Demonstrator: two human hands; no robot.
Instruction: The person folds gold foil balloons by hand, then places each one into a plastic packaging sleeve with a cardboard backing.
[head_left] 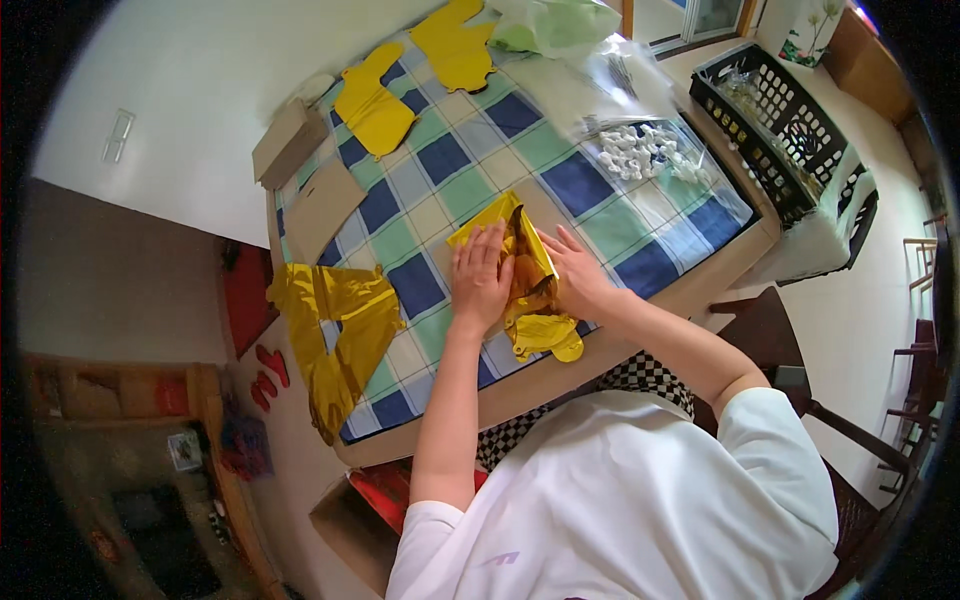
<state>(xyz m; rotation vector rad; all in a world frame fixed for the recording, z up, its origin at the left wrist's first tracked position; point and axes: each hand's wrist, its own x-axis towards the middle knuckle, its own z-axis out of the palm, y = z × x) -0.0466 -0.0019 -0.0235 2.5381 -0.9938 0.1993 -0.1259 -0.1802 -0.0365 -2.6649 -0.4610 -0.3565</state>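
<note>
A shiny gold foil balloon [519,262] lies bunched and partly folded near the front edge of the bed-like table. Its loose yellow end [545,336] hangs toward me. My left hand [482,278] rests on the left side of the foil, fingers stretched out and thumb apart. Against the foil's right edge lies my right hand [577,277], its fingers extended and not wrapped round anything; part of it is hidden along the edge. A thin pale strip shows there beside the foil. To the left, a flat gold foil balloon [343,335] drapes over the table's edge.
Two more yellow foil balloons [374,105] [455,48] lie at the back on the checked cloth [445,160]. Left are a cardboard box [290,145] and a cardboard sheet [325,208]. White small pieces [640,152], clear plastic bags [600,85] and a black crate [780,130] are right.
</note>
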